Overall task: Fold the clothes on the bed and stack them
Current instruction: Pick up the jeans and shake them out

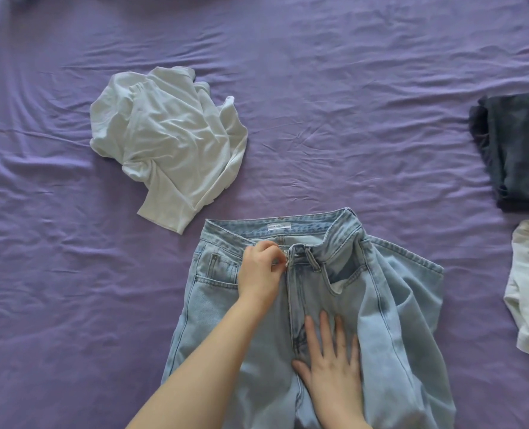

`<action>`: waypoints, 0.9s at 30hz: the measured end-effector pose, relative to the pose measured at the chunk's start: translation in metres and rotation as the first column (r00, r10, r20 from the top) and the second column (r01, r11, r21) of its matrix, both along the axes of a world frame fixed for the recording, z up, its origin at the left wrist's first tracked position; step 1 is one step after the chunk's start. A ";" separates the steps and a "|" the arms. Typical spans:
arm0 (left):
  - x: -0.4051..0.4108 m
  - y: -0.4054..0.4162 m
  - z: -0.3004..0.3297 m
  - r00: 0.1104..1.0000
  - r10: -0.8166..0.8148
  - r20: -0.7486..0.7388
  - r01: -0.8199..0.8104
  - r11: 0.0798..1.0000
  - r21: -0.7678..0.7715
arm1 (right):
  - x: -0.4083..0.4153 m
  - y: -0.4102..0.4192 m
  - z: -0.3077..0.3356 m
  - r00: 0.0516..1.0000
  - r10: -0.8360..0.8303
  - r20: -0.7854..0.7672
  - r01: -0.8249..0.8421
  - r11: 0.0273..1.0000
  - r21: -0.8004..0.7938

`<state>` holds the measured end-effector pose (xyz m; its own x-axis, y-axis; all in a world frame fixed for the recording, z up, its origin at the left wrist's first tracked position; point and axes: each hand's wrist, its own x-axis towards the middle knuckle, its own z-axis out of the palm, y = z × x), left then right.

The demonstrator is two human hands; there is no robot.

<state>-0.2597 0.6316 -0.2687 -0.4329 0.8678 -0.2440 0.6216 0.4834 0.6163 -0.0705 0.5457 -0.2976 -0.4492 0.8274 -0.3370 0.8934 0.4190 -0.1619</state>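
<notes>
Jeans (303, 305), lower centre of the frame on the bed (318, 103), look thick, limp and fairly heavy, so the waistband seems the firmest place to hold. The left hand (258, 274) pinches the fly edge by the button; the right hand (331, 363) lies flat, fingers straight, pressing the crotch. A crumpled white shirt (167, 144) waits upper left, folded dark clothes (516, 150) at right.

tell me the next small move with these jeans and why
Probably smooth the bunched right leg flat before folding. The left hand pinches the waistband by the button and the right hand presses flat below the fly, but the jeans are rumpled on the right side, so a fold now would likely trap creases.
</notes>
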 end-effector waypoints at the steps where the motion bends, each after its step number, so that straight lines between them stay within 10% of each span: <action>1: -0.001 0.001 0.000 1.000 -0.006 -0.005 0.006 1.000 -0.015 | -0.001 0.000 0.000 1.000 0.000 -0.006 0.000 1.000 0.011; 14: -0.039 0.039 0.025 0.788 -0.547 -0.283 0.415 0.811 -0.411 | -0.071 0.133 0.048 0.937 0.185 -0.295 -0.107 0.959 0.262; 19: -0.044 0.039 0.026 0.853 -0.509 -0.115 0.432 0.813 -0.390 | -0.082 0.176 0.051 0.955 0.294 -0.044 -0.297 0.952 -0.079; 27: -0.048 0.042 0.041 0.902 -0.419 0.108 0.422 0.798 -0.429 | -0.073 0.176 0.052 0.906 0.274 -0.321 -0.241 0.960 0.140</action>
<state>-0.3081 0.6732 -0.2279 -0.0466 0.7685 -0.6381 0.8225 0.3920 0.4120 -0.1432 0.7215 -0.2457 -0.7234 0.6882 -0.0555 0.6527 0.6555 -0.3798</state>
